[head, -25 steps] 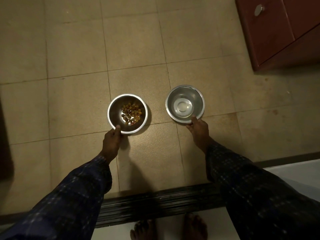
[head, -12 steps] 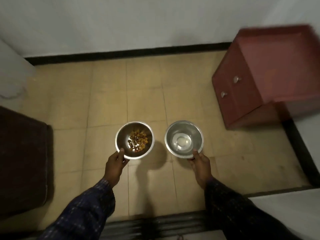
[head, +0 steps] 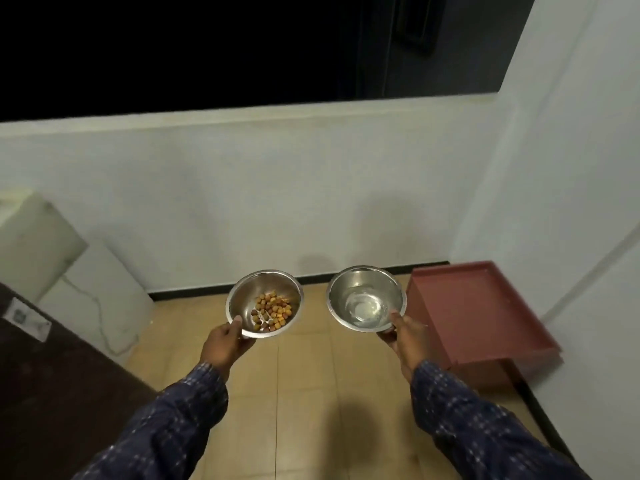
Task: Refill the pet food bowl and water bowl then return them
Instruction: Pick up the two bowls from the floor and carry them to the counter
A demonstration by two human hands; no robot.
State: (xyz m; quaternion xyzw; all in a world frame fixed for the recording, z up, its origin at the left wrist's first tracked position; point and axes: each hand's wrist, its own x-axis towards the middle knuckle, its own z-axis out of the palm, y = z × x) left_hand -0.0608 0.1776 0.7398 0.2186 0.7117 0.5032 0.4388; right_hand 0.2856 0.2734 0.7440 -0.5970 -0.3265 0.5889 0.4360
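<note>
I hold two small steel bowls up in the air in front of me, above the tiled floor. The food bowl on the left has a small heap of brown and orange kibble in its bottom. My left hand grips its near rim, thumb over the edge. The water bowl on the right holds a shallow layer of water. My right hand grips its near rim, thumb inside. Both bowls are roughly level and a hand's width apart.
A red-brown cabinet stands low on the right against the white wall. A dark brown surface fills the lower left, with a white appliance and cable behind it. A low white wall lies ahead, darkness above it.
Both bowls have risen from the floor to chest height in my hands. My view has lifted from straight down at the tiles to the wall ahead.
</note>
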